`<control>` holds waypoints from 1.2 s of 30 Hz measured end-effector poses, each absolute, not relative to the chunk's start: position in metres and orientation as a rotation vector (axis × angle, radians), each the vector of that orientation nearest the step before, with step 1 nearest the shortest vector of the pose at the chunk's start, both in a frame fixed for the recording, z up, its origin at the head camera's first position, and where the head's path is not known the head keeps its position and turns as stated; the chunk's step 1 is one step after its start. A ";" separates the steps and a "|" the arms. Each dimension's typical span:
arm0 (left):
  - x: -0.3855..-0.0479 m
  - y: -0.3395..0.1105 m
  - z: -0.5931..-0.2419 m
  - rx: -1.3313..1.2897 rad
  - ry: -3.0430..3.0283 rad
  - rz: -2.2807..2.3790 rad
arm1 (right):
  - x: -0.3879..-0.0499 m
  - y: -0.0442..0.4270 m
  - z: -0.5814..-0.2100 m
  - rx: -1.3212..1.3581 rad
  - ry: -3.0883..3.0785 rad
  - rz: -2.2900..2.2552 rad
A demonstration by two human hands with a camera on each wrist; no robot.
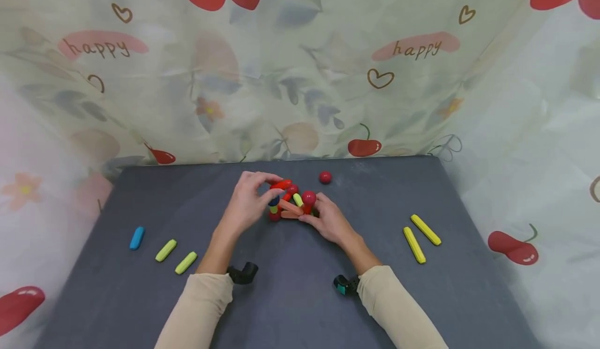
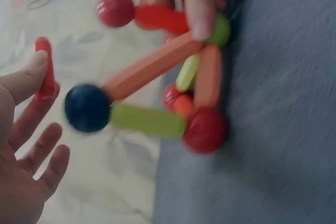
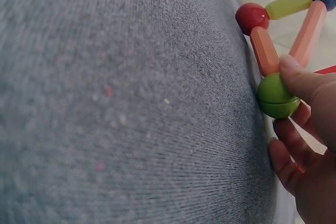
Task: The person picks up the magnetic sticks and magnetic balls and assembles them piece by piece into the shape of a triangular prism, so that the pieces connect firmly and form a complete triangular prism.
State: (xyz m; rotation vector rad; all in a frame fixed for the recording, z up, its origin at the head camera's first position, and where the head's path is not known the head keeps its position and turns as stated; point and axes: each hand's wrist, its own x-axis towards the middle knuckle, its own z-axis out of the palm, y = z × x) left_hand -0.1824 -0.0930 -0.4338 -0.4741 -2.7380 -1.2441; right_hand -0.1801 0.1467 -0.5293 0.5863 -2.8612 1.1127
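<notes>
In the left wrist view, my left hand (image 2: pixel 23 156) pinches a red rod (image 2: pixel 46 69) between thumb and index finger, the other fingers spread. That rod is apart from a ball-and-rod frame of magnetic-looking pieces. Salmon rods (image 2: pixel 155 66) run from the frame's green ball (image 3: pixel 278 95) to a blue ball (image 2: pixel 86 107) and a red ball (image 2: pixel 205 130). A yellow-green rod (image 2: pixel 149 121) links those two balls. My right hand (image 1: pixel 332 221) holds the green ball with thumb and fingers. Another red rod (image 2: pixel 160 18) carries a red ball (image 2: pixel 115 8). Fingers partly hide the far side.
A loose red ball (image 1: pixel 325 177) lies behind the frame. Two yellow rods (image 1: pixel 414 245) are at the right on the dark table (image 1: pixel 290 307). At the left lie a blue rod (image 1: pixel 137 238) and two yellow-green rods (image 1: pixel 166 250). A printed curtain (image 1: pixel 300 67) stands behind.
</notes>
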 end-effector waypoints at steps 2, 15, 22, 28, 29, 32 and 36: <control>-0.182 -0.085 -0.438 -0.475 -2.767 -1.241 | -0.180 0.146 -0.529 0.597 -2.849 1.121; -0.185 -0.071 -0.449 -0.587 -2.810 -0.944 | -0.180 0.148 -0.528 0.618 -2.835 1.134; -0.184 -0.069 -0.453 -0.613 -2.785 -0.880 | -0.181 0.148 -0.528 0.600 -2.848 1.102; -0.180 -0.069 -0.452 -0.554 -2.779 -0.951 | -0.179 0.147 -0.526 0.566 -2.874 1.057; -0.177 -0.070 -0.451 -0.488 -2.781 -0.991 | -0.178 0.147 -0.526 0.554 -2.882 1.049; -0.164 -0.071 -0.448 -0.168 -2.805 -1.137 | -0.175 0.144 -0.525 0.514 -2.894 1.010; -0.142 -0.072 -0.456 0.157 -2.993 -1.200 | -0.169 0.139 -0.525 0.456 -2.884 0.974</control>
